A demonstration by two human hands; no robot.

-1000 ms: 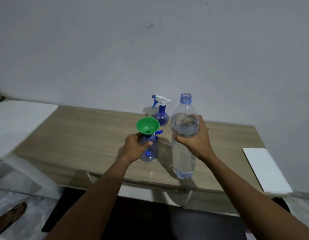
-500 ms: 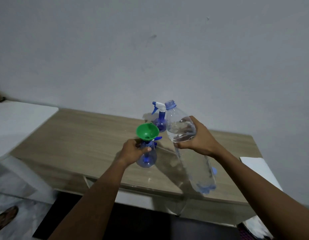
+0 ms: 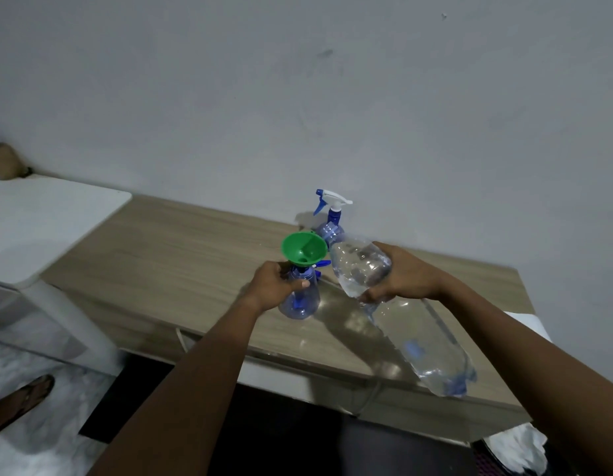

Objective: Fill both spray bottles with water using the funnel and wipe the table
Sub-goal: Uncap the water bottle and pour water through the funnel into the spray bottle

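- Green funnel (image 3: 303, 249) seated upright in the open neck of the near spray bottle (image 3: 299, 304), wide mouth facing up.
- Near spray bottle: clear blue plastic, round-bellied, standing on the wood-grain table (image 3: 160, 255) about midway along it.
- Left hand (image 3: 274, 286) wrapped around the upper part of that bottle just under the funnel, thumb across the front, fingers curled behind.
- Right hand (image 3: 404, 276) grasping a large clear water bottle (image 3: 418, 334) around its upper body, fingers curled over the top, thumb beneath.
- Water bottle uncapped and tipped steeply to the left, its blue-ringed mouth just beside the funnel's right rim, its base raised toward the viewer above the table's front edge.
- Water visible inside the tilted bottle; cannot tell whether any flows into the funnel.
- Far spray bottle (image 3: 332, 207) upright at the back of the table near the grey wall (image 3: 298, 97), white and blue trigger head in place, lower body partly hidden behind the water bottle's neck.
- White sheet (image 3: 531, 324) at the table's right end, mostly hidden by the right forearm.
- White table (image 3: 40, 218) off to the left, touching the wooden one at a corner.
- Sandalled foot (image 3: 26, 400) on the pale floor at lower left.
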